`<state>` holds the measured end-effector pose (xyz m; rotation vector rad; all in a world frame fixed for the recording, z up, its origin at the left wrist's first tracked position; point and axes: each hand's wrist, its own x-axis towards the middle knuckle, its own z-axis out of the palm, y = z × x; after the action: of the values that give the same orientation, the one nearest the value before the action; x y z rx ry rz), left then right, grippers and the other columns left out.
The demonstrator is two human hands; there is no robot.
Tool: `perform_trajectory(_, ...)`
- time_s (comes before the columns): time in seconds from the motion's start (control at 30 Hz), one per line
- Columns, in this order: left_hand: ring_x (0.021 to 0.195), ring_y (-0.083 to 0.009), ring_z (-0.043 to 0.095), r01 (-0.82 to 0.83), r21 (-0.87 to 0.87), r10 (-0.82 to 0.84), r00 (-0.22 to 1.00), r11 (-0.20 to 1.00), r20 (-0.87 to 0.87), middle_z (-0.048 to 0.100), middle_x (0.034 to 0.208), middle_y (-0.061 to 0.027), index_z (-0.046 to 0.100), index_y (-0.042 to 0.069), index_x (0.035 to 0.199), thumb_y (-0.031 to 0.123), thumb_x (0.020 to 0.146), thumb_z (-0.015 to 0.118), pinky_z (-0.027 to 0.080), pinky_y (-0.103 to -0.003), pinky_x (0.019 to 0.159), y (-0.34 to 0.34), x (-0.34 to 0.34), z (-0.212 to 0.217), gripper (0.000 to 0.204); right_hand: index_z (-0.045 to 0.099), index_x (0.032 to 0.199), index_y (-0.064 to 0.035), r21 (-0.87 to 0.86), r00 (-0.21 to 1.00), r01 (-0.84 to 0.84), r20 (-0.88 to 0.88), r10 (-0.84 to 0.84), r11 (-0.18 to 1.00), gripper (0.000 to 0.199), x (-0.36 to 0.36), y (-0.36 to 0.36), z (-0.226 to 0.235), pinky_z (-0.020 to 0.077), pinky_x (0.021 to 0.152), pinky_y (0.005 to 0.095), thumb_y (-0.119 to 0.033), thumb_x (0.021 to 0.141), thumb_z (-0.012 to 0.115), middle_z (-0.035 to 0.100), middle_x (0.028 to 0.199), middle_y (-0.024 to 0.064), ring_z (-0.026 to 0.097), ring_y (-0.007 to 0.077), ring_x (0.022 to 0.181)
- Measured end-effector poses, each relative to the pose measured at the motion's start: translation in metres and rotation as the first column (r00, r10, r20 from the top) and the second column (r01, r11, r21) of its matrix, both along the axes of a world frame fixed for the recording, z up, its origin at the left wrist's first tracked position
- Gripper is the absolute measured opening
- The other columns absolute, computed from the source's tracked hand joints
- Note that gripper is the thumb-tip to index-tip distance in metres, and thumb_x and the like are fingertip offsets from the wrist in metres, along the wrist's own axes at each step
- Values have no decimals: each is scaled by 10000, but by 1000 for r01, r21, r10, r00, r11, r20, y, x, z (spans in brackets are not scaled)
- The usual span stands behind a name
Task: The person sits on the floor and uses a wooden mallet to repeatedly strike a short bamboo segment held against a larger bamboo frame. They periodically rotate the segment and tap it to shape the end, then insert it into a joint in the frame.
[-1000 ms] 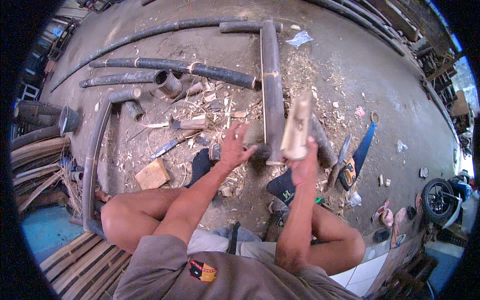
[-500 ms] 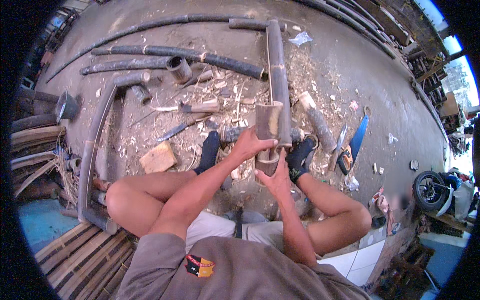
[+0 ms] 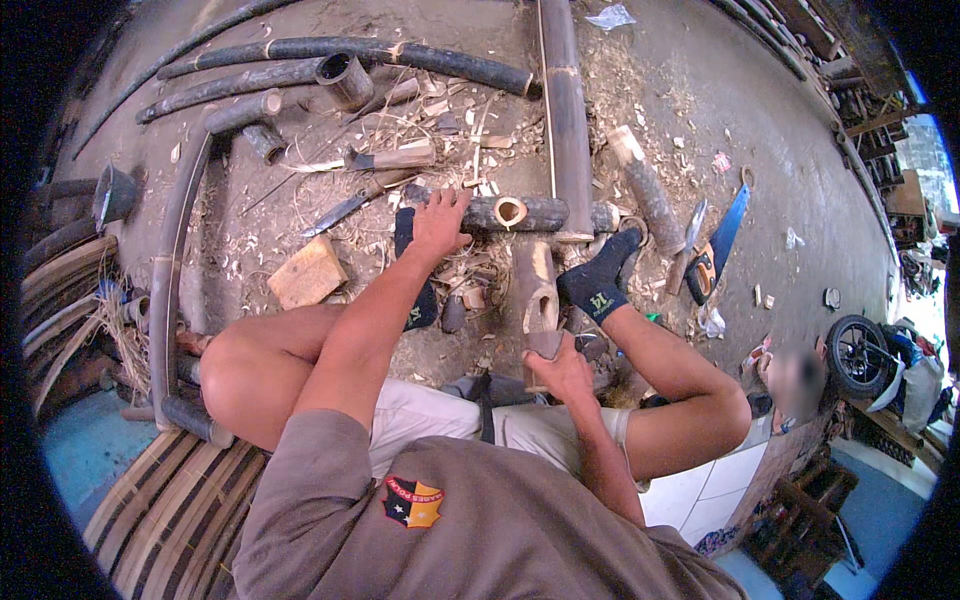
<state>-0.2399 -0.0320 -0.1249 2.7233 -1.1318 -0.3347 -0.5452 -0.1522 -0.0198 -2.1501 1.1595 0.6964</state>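
Observation:
My right hand (image 3: 565, 368) is wrapped round the lower end of a short bamboo section (image 3: 541, 292), which has an oval opening cut in its side. The section points away from me, between my feet. My left hand (image 3: 438, 225) reaches out over the left end of a dark bamboo pole (image 3: 545, 214) lying crosswise. Its fingers are spread and its thumb stands apart; whether they touch the pole is unclear. A round hole shows in this pole's near side. A thicker, long bamboo pole (image 3: 573, 140) lies lengthwise, its near end by the crosswise one.
A hand saw (image 3: 722, 240) and a knife (image 3: 688, 245) lie at right, near a bamboo length (image 3: 647, 190). Left of centre are a hatchet (image 3: 385, 158), a long blade (image 3: 350, 205) and a wooden block (image 3: 307, 272). Wood chips litter the floor. A bamboo frame (image 3: 180, 250) stands at left.
My left hand has let go of the short bamboo section and moved forward and left to the crosswise pole. My right hand has drawn the section toward me. The view has shifted.

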Motion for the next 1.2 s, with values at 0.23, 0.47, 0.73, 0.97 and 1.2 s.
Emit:
perform_trajectory(0.23, 1221, -383, 560, 138, -116, -147, 986, 984, -76, 590, 1247, -166, 567, 91, 1287, 297, 662, 885, 541, -514, 950, -10, 26, 21, 731, 429, 1300, 75, -89, 990, -140, 0, 140, 986, 863, 0, 14, -36, 545, 876, 559, -559, 792, 720, 719, 969, 334, 708, 504, 938)
perform_trajectory(0.47, 1251, -393, 547, 187, -52, -187, 982, 981, -6, 597, 1269, -176, 569, 70, 1319, 365, 656, 907, 504, -534, 1003, -7, 38, 51, 801, 406, 1325, 61, -66, 975, -197, 91, 203, 978, 868, 27, 16, -25, 549, 854, 569, -552, 800, 724, 719, 969, 335, 710, 506, 923)
perform_trajectory(0.73, 1238, -380, 555, 201, -17, -201, 979, 979, 4, 597, 1255, -164, 568, 82, 1307, 351, 660, 904, 512, -532, 978, -15, 38, 64, 777, 156, 1588, 78, -225, 957, -173, 191, 217, 959, 1176, 106, 12, -79, 534, 968, 511, -580, 818, 753, 592, 1312, 336, 602, 459, 1205)
perform_trajectory(0.97, 1213, -374, 564, 195, -37, -196, 981, 980, -1, 600, 1221, -150, 559, 88, 1295, 329, 656, 903, 516, -525, 969, -8, 38, 58, 764, 370, 1457, 141, -284, 886, -119, 401, 231, 951, 948, 103, 29, -125, 473, 988, 536, -349, 800, 846, 528, 1272, 323, 533, 488, 1162)
perform_trajectory(1.2, 1243, -372, 549, 154, 29, -153, 987, 988, -55, 581, 1280, -146, 532, 123, 1362, 318, 673, 902, 506, -540, 989, -9, 39, 64, 806, 470, 1343, 112, -292, 839, -62, 502, 209, 954, 775, 154, 11, -132, 476, 935, 544, -308, 807, 841, 520, 1186, 294, 523, 482, 1115)
